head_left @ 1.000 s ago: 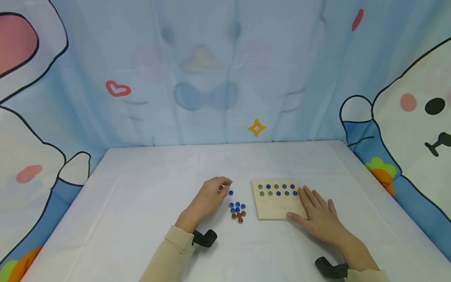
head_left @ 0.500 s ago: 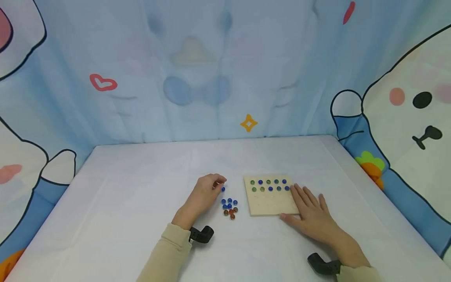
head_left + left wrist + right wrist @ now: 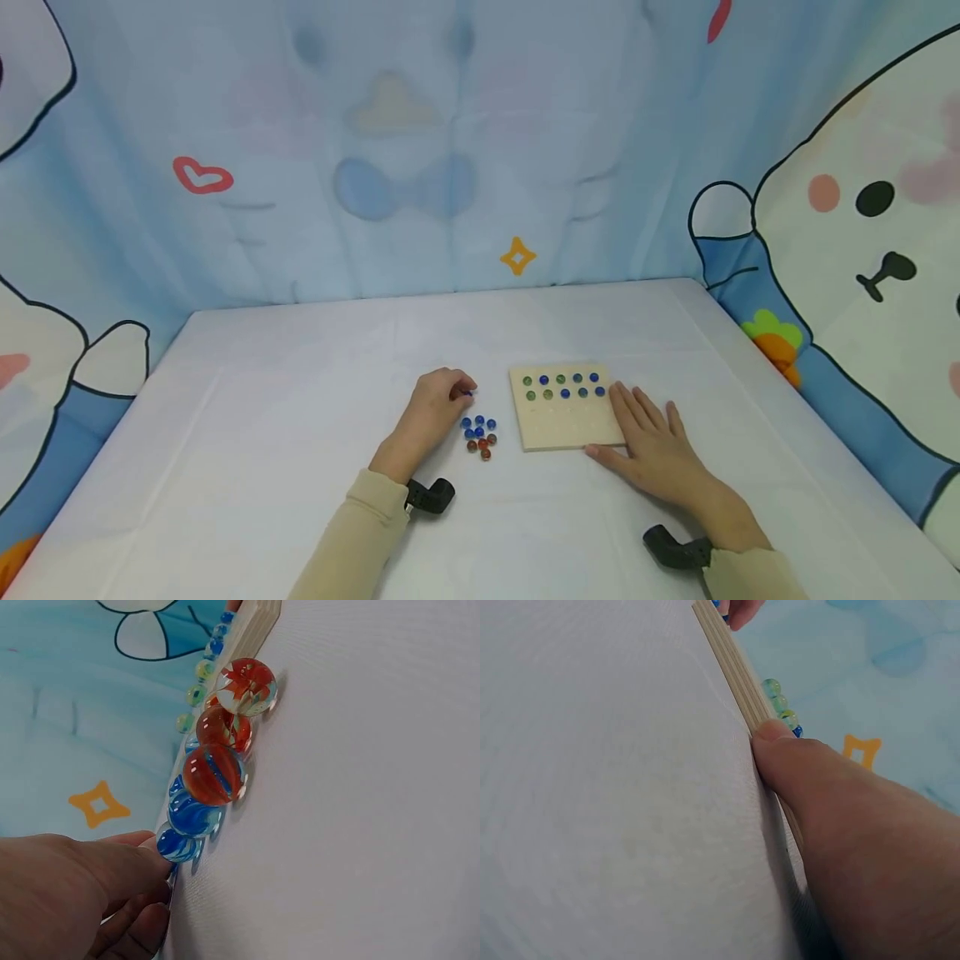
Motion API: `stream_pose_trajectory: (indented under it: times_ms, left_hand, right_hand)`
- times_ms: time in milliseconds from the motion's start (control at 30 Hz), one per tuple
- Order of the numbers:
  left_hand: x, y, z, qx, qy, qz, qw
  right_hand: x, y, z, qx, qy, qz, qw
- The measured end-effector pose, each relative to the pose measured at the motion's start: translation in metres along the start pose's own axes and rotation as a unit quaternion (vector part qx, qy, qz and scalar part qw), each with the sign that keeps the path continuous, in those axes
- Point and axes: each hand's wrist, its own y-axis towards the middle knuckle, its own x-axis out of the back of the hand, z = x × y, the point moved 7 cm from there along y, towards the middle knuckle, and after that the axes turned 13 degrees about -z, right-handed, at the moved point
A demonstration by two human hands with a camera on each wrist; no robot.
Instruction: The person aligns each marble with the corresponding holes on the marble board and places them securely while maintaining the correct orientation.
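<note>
Nearest me on the white table (image 3: pixel 300 467), loose marbles (image 3: pixel 478 435) (blue ones and red ones) cluster between my hands. My left hand (image 3: pixel 431 408) curls, fingertips pinching a blue marble (image 3: pixel 467 392) just beyond that cluster. My right hand (image 3: pixel 651 442) lies flat, fingers straight, pressing the wooden board (image 3: pixel 562 423); its far rows hold seated marbles (image 3: pixel 562 386).

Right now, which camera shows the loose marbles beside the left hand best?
The left wrist view: the loose marbles fill the frame, red and blue ones in a line, the nearest blue one at the left hand's fingers. The head view shows them as a small cluster beside the wooden board. The right wrist view shows none of them.
</note>
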Motion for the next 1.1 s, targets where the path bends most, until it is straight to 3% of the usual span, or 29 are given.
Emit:
stream_pose_trajectory:
  times_ms: [567,900,1100]
  left_hand:
    - [0.002,-0.003,-0.002,0.04,-0.044,0.001,0.9983]
    - [-0.007,-0.001,-0.025,0.079,-0.109,0.029,0.9905]
    - [-0.012,0.005,-0.044,0.075,-0.146,0.034,0.9859]
  right_hand:
    - [0.002,-0.001,0.003,-0.003,-0.01,-0.003,1.0]
    - [0.004,-0.003,0.004,-0.008,-0.012,-0.006,1.0]
    - [0.004,-0.003,0.005,-0.006,-0.01,-0.007,1.0]
